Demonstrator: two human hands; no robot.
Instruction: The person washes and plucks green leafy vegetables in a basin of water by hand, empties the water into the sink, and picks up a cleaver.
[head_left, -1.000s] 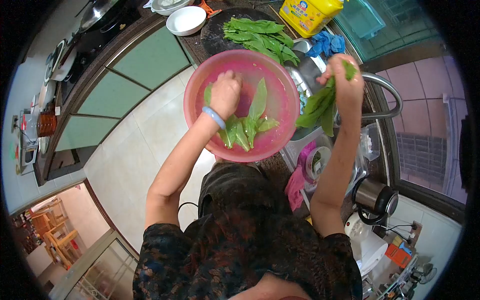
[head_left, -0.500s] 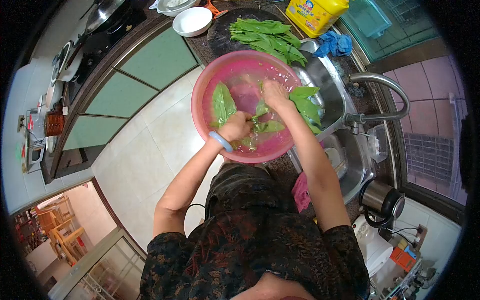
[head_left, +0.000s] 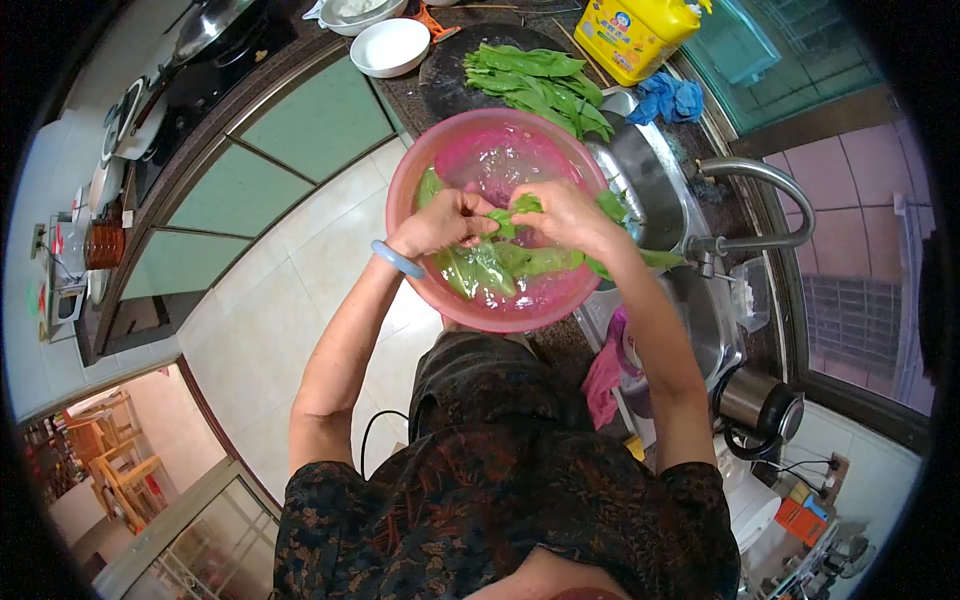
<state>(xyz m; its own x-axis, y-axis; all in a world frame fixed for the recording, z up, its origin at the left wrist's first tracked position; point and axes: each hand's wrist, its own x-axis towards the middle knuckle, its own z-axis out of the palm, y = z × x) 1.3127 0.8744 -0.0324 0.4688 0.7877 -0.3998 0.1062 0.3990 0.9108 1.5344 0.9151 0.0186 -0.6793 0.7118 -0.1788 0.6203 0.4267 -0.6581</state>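
Observation:
A pink basin point(head_left: 403, 190) of water holds several floating green leaves point(head_left: 478, 272). Over the water my left hand point(head_left: 447, 222), with a pale blue bangle at the wrist, pinches a green leaf. Close beside it on the right, my right hand point(head_left: 565, 215) is closed on leaves whose long blades stick out past its wrist over the basin's right rim. Behind the basin a pile of leaves point(head_left: 540, 82) lies on a dark round board point(head_left: 440, 75).
A white bowl point(head_left: 390, 48) and a yellow jug point(head_left: 630, 38) stand at the back. To the right are a steel sink point(head_left: 655, 170), its curved faucet point(head_left: 790, 195), a blue cloth point(head_left: 668, 98), a pink cloth point(head_left: 602, 385) and a kettle point(head_left: 752, 400).
My right hand came down from over the sink into the basin with its leaves. Both hands have since lifted slightly above the water, close together, and the floating leaves have shifted.

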